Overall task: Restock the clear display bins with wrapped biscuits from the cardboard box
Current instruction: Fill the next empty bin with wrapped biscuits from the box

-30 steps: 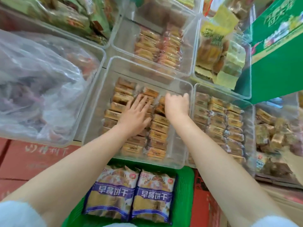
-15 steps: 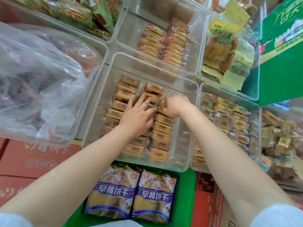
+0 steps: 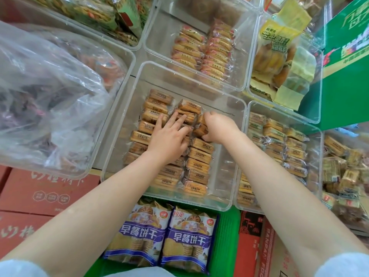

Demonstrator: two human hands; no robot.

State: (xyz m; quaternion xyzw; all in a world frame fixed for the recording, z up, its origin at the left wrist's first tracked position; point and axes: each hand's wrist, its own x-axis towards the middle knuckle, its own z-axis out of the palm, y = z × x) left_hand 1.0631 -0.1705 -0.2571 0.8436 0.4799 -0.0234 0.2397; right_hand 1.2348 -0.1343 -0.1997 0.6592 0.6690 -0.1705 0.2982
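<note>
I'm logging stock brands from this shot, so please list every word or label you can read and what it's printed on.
"早餐饼干": large white characters on each of the two purple biscuit bags in the green basket.
"PANPAN FOO...": cut off, on the red carton at lower right.
White brush characters on the red boxes at left: not legible.
Yellow bag, green box, wrapped biscuits in the clear bin: print too blurred or small.

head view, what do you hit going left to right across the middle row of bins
clear plastic bag → middle bin with the left hand then the right hand on its wrapped biscuits → next biscuit bin → bin of mixed snacks
</note>
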